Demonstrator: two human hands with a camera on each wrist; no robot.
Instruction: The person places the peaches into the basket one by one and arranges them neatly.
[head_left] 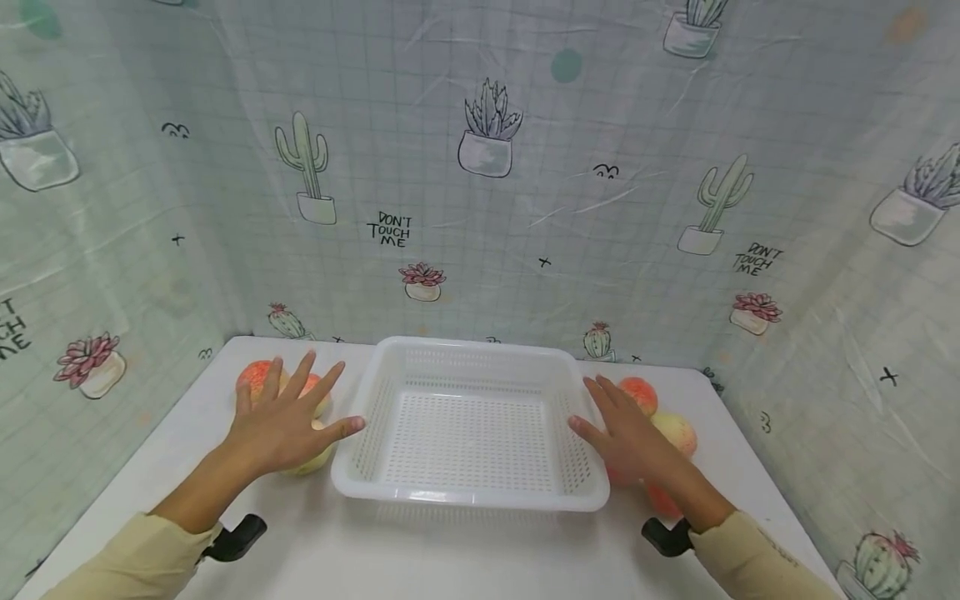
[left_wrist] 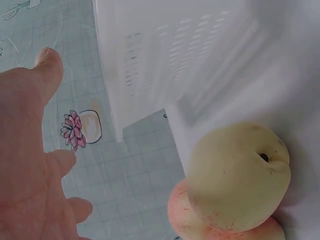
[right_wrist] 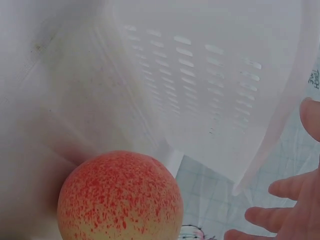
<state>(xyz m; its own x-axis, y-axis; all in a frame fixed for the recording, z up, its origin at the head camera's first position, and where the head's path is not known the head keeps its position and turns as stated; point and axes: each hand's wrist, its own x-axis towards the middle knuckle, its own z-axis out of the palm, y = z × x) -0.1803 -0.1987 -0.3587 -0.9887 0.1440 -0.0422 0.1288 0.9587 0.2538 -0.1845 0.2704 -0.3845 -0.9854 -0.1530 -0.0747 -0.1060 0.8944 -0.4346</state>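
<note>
Nothing in the white basket yet: peaches sit on the surface either side, left hand spread, fingers apart over the left peaches, right hand likewise over the right peaches, neither gripping, so all fruit is left.

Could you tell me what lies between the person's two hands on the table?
The empty white basket lies between the left hand and right hand, in the head view.

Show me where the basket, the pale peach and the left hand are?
basket [head_left: 472, 495], head view, on its near rim.
pale peach [left_wrist: 235, 177], left wrist view, on its middle.
left hand [head_left: 281, 421], head view, on its back.
</note>
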